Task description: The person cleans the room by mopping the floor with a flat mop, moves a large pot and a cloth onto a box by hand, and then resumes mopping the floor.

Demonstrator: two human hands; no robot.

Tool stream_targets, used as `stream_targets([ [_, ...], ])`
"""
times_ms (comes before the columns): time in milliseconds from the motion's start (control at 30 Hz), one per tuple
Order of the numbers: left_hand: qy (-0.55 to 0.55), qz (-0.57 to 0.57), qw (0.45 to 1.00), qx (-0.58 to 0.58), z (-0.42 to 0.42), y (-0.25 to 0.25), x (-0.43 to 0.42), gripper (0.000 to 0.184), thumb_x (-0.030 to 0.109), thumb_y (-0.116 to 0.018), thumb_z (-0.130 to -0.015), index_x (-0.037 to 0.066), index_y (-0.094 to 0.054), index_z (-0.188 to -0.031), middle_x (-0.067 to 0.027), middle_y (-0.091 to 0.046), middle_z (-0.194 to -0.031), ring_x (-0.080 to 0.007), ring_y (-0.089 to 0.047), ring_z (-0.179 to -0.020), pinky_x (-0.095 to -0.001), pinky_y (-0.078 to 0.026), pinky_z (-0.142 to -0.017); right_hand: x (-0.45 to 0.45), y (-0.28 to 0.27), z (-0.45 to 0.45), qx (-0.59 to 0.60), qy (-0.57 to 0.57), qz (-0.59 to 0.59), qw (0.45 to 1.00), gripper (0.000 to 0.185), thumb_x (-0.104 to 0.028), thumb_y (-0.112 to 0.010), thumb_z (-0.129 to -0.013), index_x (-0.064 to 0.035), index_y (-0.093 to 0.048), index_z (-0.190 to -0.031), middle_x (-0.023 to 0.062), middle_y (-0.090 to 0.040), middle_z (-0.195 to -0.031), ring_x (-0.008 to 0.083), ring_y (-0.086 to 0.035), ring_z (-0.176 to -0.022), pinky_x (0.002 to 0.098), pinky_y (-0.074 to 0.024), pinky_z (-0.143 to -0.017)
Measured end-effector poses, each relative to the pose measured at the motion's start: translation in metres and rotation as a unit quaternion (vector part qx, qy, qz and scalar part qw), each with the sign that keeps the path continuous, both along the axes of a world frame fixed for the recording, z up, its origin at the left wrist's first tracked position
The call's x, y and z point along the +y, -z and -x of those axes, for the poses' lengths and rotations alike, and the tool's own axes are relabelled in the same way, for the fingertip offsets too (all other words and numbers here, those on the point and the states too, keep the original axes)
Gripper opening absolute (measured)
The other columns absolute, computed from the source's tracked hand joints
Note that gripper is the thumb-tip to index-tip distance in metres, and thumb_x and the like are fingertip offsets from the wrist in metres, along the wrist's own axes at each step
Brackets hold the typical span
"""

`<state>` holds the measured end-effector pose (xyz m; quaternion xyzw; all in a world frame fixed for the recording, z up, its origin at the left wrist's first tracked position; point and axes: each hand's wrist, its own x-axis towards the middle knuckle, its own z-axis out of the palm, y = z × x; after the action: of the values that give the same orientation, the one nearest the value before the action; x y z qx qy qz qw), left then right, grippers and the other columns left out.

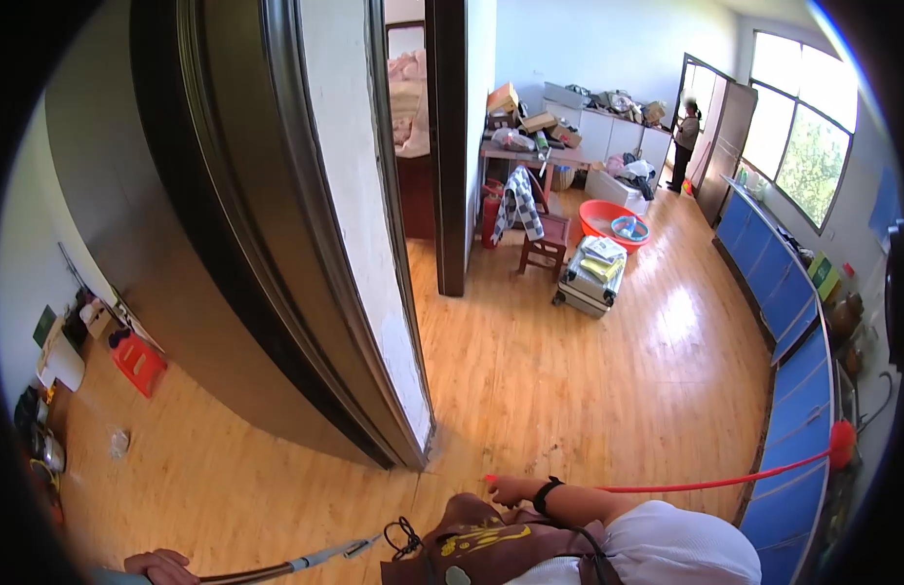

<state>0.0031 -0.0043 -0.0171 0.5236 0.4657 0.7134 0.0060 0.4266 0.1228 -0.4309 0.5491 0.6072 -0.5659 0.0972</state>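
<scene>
Low at the left, my left hand (161, 566), below a grey-green cuff, is closed with its fingers curled over a thin dark-and-silver pole (311, 561). The pole runs right towards a black looped cord (403, 535) at my apron. My right hand (511, 488), with a black band on its wrist, is closed around a long red stick (706, 484). One red tip pokes out past the fingers; the stick runs behind the forearm to a rounded red head (841, 446) by the blue cabinets. A brown apron (476, 538) with yellow print covers my front.
A dark door frame (267, 234) stands close at the left. Ahead are a silver suitcase (590, 277), a red basin (596, 216), a chair (548, 234) and a cluttered desk (530, 154). Blue cabinets (801, 409) line the right. A person (684, 146) stands at the far doorway.
</scene>
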Motion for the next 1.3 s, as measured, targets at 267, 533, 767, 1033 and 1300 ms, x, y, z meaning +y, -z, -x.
stream_targets([
  [267, 0.022, -0.012, 1.0, 0.019, 0.005, -0.005, -0.007, 0.036, 0.034, -0.051, -0.092, 0.006, -0.043, -0.069, -0.0023, -0.035, -0.048, -0.0118, -0.033, -0.04, -0.0321, -0.045, -0.053, -0.006, -0.022, 0.01, -0.009, -0.002, -0.035, 0.999, 0.035, -0.013, -0.052, -0.079, -0.0018, -0.057, -0.111, 0.0115, -0.063, -0.07, 0.0199, -0.062, -0.052, 0.0323, -0.0484, -0.043],
  [533, 0.025, -0.022, 0.999, 0.014, 0.02, -0.002, -0.026, 0.034, 0.034, -0.049, -0.093, 0.007, -0.042, -0.074, -0.0016, -0.036, -0.051, -0.0123, -0.034, -0.04, -0.0316, -0.044, -0.051, -0.007, -0.022, 0.035, -0.002, -0.051, -0.055, 0.997, 0.036, -0.012, -0.051, -0.079, -0.0015, -0.058, -0.112, 0.0135, -0.063, -0.067, 0.0208, -0.063, -0.053, 0.0331, -0.0482, -0.045],
  [767, 0.05, -0.017, 0.998, 0.018, 0.03, -0.003, -0.052, 0.032, 0.033, -0.051, -0.092, 0.007, -0.043, -0.076, -0.0014, -0.036, -0.052, -0.011, -0.033, -0.042, -0.0293, -0.044, -0.052, -0.013, -0.051, 0.074, -0.001, -0.114, -0.102, 0.988, 0.039, -0.013, -0.053, -0.078, 0.0004, -0.057, -0.115, 0.0165, -0.065, -0.074, 0.0233, -0.064, -0.057, 0.0345, -0.0498, -0.052],
  [1033, 0.014, -0.031, 0.999, -0.005, 0.042, -0.005, -0.067, 0.034, 0.035, -0.052, -0.091, 0.007, -0.042, -0.076, -0.0017, -0.036, -0.051, -0.0112, -0.035, -0.041, -0.0309, -0.043, -0.052, -0.02, -0.021, 0.095, 0.037, -0.098, -0.148, 0.983, 0.023, -0.013, -0.052, -0.064, 0.001, -0.064, -0.08, 0.0225, -0.062, -0.077, 0.0363, -0.062, -0.071, 0.0434, -0.0492, -0.062],
  [1300, 0.036, -0.029, 0.999, 0.0, 0.06, -0.003, -0.067, 0.037, 0.038, -0.054, -0.09, 0.006, -0.043, -0.073, -0.0018, -0.035, -0.048, -0.0114, -0.037, -0.04, -0.0311, -0.044, -0.054, -0.013, 0.017, 0.089, 0.018, -0.25, -0.234, 0.94, 0.023, -0.019, -0.064, -0.065, -0.0019, -0.062, -0.08, 0.0202, -0.061, -0.08, 0.038, -0.06, -0.078, 0.0438, -0.0485, -0.068],
])
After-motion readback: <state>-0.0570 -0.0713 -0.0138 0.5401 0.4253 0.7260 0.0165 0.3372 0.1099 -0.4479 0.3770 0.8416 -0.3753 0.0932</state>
